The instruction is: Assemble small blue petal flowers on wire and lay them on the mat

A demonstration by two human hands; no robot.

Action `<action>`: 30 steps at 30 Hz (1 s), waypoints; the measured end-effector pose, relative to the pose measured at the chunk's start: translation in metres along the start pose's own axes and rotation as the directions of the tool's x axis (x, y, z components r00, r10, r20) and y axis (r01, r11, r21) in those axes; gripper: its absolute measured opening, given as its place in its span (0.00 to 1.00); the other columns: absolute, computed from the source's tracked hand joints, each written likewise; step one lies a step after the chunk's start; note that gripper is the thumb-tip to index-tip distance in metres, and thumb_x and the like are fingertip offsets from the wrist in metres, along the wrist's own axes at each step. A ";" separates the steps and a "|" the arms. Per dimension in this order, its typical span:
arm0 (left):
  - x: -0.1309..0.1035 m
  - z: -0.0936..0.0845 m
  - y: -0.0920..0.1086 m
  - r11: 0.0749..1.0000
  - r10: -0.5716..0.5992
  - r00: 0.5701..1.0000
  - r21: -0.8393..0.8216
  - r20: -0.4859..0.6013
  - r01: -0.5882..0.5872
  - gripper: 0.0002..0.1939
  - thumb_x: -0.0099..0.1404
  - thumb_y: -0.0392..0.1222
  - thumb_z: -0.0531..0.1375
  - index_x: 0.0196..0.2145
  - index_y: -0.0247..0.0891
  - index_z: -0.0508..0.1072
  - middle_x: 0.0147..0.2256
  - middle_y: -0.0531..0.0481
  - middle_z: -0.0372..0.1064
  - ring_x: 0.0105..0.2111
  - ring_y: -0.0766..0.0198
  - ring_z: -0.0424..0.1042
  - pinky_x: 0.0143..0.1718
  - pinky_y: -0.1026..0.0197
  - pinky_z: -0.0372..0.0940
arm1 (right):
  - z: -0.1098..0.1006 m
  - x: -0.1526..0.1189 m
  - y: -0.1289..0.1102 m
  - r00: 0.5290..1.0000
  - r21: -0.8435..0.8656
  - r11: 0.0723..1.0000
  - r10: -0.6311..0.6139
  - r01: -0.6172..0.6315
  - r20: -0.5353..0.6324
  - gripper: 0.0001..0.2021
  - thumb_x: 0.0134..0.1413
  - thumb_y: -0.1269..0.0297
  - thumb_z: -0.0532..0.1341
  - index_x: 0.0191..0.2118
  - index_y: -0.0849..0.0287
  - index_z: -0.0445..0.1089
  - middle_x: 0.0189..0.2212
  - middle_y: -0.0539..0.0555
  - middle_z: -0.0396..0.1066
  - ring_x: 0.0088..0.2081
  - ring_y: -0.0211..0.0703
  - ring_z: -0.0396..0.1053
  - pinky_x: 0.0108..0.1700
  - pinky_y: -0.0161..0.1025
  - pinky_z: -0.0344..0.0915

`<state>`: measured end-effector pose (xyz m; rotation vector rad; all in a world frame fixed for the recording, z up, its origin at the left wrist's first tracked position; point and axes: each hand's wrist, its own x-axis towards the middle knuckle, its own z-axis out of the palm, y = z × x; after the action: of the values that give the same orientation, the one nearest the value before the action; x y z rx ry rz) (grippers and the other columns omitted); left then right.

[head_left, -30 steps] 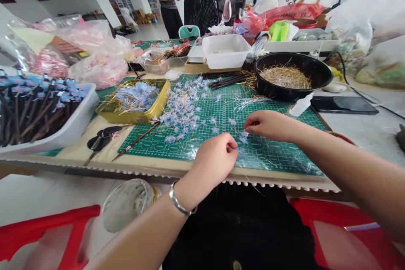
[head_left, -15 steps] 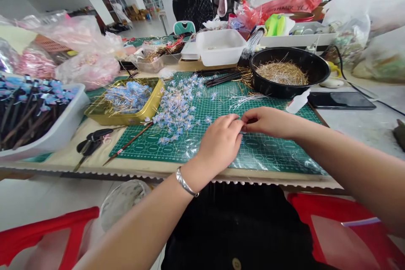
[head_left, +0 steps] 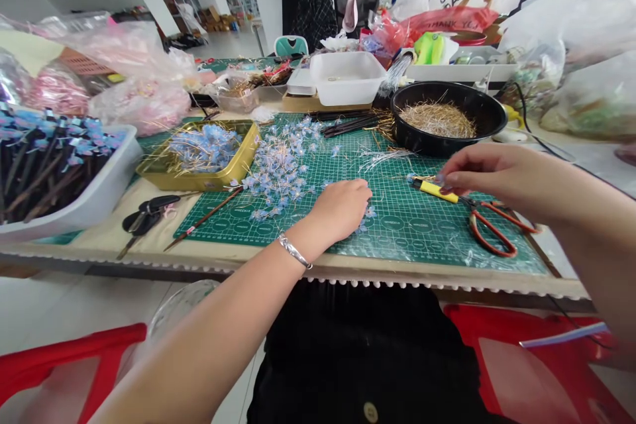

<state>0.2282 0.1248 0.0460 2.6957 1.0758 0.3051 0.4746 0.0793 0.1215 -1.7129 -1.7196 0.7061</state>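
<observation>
My left hand (head_left: 342, 209) is closed low over the green cutting mat (head_left: 318, 242). Small blue flowers (head_left: 368, 212) show at its fingers, though the grip itself is partly hidden. Off to the right, my right hand (head_left: 479, 169) is pinched, with a tiny bluish bit at the fingertips that I cannot make out. Just below those fingertips lies a yellow-and-black tool (head_left: 437, 191), beside scissors with red-orange handles (head_left: 491, 235). A pile of blue flowers on wires (head_left: 278, 172) spreads over the mat, left of my left hand.
A gold tin (head_left: 199, 181) holds more blue flowers. Left of it stands a white bin (head_left: 106, 179) of dark stems. A black bowl (head_left: 450, 140) of gold wire and a white tub (head_left: 348, 83) are behind the mat. Black-handled snips (head_left: 149, 212) lie at the table's front left.
My right hand has moved away from my left, to the right and slightly up. The scissors and yellow tool are now visible; the left hand has shifted slightly left. The standing person has moved right.
</observation>
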 end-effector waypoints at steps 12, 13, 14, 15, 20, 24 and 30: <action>-0.017 -0.037 0.025 0.991 -0.068 0.983 -0.129 -0.169 0.047 0.16 0.68 0.28 0.51 0.41 0.32 0.78 0.46 0.38 0.77 0.46 0.47 0.76 0.43 0.48 0.69 | 0.043 -0.098 -0.010 0.954 0.497 0.857 0.023 0.135 -0.299 0.11 0.51 0.51 0.69 0.31 0.51 0.73 0.31 0.51 0.75 0.33 0.45 0.78 0.32 0.42 0.75; -0.027 -0.042 0.034 0.984 -0.103 0.972 -0.166 -0.212 0.068 0.15 0.70 0.30 0.50 0.43 0.33 0.77 0.45 0.38 0.77 0.45 0.48 0.76 0.42 0.48 0.69 | 0.051 -0.104 -0.011 0.945 0.475 0.863 -0.009 0.172 -0.326 0.09 0.53 0.53 0.68 0.31 0.51 0.73 0.34 0.51 0.75 0.35 0.44 0.77 0.34 0.42 0.76; -0.039 -0.046 0.044 0.973 -0.143 0.959 -0.212 -0.244 0.091 0.15 0.72 0.33 0.50 0.44 0.34 0.76 0.42 0.40 0.78 0.42 0.51 0.77 0.41 0.49 0.69 | 0.058 -0.110 -0.013 0.934 0.444 0.871 -0.044 0.210 -0.355 0.07 0.56 0.56 0.67 0.32 0.51 0.72 0.36 0.51 0.74 0.37 0.44 0.77 0.37 0.43 0.76; -0.053 -0.049 0.055 0.958 -0.174 0.953 -0.265 -0.248 0.106 0.13 0.73 0.38 0.51 0.43 0.35 0.76 0.37 0.44 0.78 0.38 0.55 0.77 0.39 0.52 0.70 | 0.065 -0.116 -0.015 0.922 0.410 0.879 -0.076 0.242 -0.380 0.05 0.56 0.60 0.67 0.32 0.51 0.72 0.37 0.51 0.74 0.39 0.43 0.76 0.40 0.43 0.76; -0.109 -0.041 0.094 0.103 -0.281 0.939 -0.966 0.200 0.236 0.15 0.64 0.49 0.66 0.45 0.39 0.75 0.37 0.50 0.78 0.36 0.65 0.77 0.29 0.69 0.69 | 0.089 -0.142 -0.032 0.757 -0.120 0.845 -0.522 0.521 -0.392 0.08 0.56 0.74 0.65 0.37 0.53 0.71 0.40 0.53 0.72 0.43 0.43 0.73 0.45 0.40 0.73; -0.125 -0.028 0.099 -0.083 -0.366 0.909 -0.980 0.197 0.179 0.13 0.61 0.47 0.69 0.39 0.37 0.76 0.32 0.53 0.73 0.30 0.70 0.72 0.23 0.73 0.63 | 0.099 -0.151 -0.040 0.677 -0.310 0.722 -0.690 0.618 -0.257 0.07 0.59 0.75 0.62 0.39 0.56 0.68 0.40 0.56 0.70 0.41 0.43 0.73 0.41 0.40 0.74; -0.141 -0.026 0.100 0.089 -0.398 0.904 -0.974 0.155 0.206 0.08 0.65 0.46 0.66 0.36 0.40 0.73 0.31 0.55 0.71 0.31 0.69 0.70 0.31 0.69 0.67 | 0.105 -0.159 -0.039 0.663 -0.350 0.663 -0.735 0.661 -0.141 0.08 0.59 0.76 0.61 0.40 0.55 0.66 0.42 0.57 0.69 0.42 0.45 0.73 0.40 0.41 0.75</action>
<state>0.1860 -0.0401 0.0834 1.1724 0.9019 0.8067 0.3685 -0.0762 0.0715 -1.0452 -2.1227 -0.1352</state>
